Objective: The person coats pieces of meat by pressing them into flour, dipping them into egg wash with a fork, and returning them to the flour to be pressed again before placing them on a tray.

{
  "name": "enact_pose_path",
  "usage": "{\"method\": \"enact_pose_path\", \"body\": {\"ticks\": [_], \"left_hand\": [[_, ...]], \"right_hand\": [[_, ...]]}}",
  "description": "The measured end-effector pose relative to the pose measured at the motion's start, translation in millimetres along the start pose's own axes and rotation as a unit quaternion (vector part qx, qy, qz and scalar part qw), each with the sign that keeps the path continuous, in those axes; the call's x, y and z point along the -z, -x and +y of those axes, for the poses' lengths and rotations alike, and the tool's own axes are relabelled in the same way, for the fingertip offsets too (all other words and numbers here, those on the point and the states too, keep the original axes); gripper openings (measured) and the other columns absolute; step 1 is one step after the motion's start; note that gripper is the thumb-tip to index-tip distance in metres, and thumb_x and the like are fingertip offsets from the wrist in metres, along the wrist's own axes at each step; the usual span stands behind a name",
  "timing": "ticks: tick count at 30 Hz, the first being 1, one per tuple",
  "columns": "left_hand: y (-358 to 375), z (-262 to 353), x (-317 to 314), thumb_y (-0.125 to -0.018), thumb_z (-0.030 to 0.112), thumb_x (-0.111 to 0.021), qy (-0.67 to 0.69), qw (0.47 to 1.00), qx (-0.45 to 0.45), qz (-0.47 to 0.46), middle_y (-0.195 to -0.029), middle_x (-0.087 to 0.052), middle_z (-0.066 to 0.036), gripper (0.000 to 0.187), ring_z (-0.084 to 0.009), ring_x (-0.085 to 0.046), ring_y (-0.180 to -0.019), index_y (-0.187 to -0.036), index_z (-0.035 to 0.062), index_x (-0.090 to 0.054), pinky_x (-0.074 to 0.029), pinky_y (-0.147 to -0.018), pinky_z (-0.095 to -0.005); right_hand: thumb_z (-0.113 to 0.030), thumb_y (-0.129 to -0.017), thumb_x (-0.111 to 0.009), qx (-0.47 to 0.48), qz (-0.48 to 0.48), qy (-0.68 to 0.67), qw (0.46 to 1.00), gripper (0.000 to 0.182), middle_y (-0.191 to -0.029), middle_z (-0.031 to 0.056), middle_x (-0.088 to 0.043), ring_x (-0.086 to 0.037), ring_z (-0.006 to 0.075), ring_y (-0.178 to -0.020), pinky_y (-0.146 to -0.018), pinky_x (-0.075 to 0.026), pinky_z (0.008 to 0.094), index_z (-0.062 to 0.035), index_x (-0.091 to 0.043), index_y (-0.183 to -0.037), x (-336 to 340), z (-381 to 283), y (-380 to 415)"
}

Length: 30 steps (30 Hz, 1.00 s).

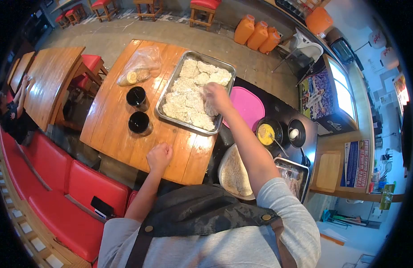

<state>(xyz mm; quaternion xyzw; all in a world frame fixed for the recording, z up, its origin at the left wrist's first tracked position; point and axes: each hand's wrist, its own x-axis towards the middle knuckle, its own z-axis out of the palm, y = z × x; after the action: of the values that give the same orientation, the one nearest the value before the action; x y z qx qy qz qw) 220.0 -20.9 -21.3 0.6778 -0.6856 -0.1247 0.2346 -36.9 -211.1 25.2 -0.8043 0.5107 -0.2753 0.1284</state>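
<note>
The wooden worktop (101, 123) offers the broad surface; the dark worktop (280, 109) beside it carries most of the containers, seemingly to keep them within the right arm's reach. The large metal tray (184, 124) lies along the wooden one's right side, its far edge reaching the dark one. Its pale, coated pieces (182, 105) lie flat and close together, probably to fit many in.

Near the person's body, the tub (221, 172) of pale crumb-like coating (235, 172) looks placed for short reaches. The pink lid or board (244, 107) lies just beside the large tray, and the smaller metal tray (308, 172) is right of the tub. Beyond it, the bowl (261, 120) holds a yellow mixture (264, 133) with a utensil (278, 144) leaning out, handle toward the person. The plastic bag (146, 60) and two dark cups (136, 96) lie left of the large tray, apart from the containers.

The right hand (217, 96) is over the coated pieces, fingers pointing down; whether they grip one I cannot tell. The left hand (159, 156) is closed in a fist at the near edge, holding nothing visible.
</note>
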Motion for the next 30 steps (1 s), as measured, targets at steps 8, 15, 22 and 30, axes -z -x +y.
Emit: {"method": "enact_pose_path", "body": {"ticks": [8,15,22,30], "left_hand": [[1.0,-3.6,-3.5,-0.078,0.026,-0.060,-0.021,1.000,-0.021,0.011,-0.063,-0.057,-0.008,0.025,-0.0288,-0.057,-0.058,-0.061,0.0112,-0.052,-0.044,-0.051,-0.0408],[0.3,2.8,3.9,-0.079,0.024,-0.059,-0.034,0.999,-0.032,0.007,-0.062,-0.056,-0.009,0.024,-0.0287,-0.057,-0.058,-0.061,0.0105,-0.052,-0.044,-0.051,-0.0408],[2.1,2.1,1.3,-0.079,0.024,-0.059,-0.029,0.999,-0.025,0.009,-0.062,-0.056,-0.009,0.023,-0.0294,-0.057,-0.059,-0.061,0.0102,-0.052,-0.043,-0.051,-0.0417],[2.3,-6.0,-9.5,-0.079,0.028,-0.059,-0.016,1.000,-0.022,0.001,-0.061,-0.056,-0.008,0.026,-0.0296,-0.057,-0.058,-0.061,0.0105,-0.052,-0.044,-0.050,-0.0423]], "right_hand": [[-0.014,-0.076,-0.062,-0.334,0.046,0.046,0.940,0.016,-0.082,0.0157,-0.065,-0.064,0.0230,-0.074,-0.068,-0.050,0.0321,-0.0023,-0.066,-0.086,86.5,14.6,40.7],[-0.017,-0.077,-0.058,-0.022,0.045,0.063,0.997,0.025,-0.115,0.0147,-0.055,-0.051,0.0308,-0.107,-0.089,-0.041,0.0419,-0.0153,-0.064,-0.101,8.9,24.5,-1.7],[-0.024,-0.077,-0.061,-0.075,-0.075,0.094,0.990,0.023,-0.109,0.0029,-0.055,-0.050,0.0218,-0.107,-0.085,-0.034,0.0463,-0.0206,-0.064,-0.099,1.2,33.6,-14.0],[-0.020,-0.074,-0.065,-0.032,0.039,0.150,0.987,0.033,-0.120,0.0098,-0.052,-0.051,0.0261,-0.107,-0.084,-0.040,0.0375,-0.0148,-0.061,-0.107,32.8,42.6,23.9]]}}
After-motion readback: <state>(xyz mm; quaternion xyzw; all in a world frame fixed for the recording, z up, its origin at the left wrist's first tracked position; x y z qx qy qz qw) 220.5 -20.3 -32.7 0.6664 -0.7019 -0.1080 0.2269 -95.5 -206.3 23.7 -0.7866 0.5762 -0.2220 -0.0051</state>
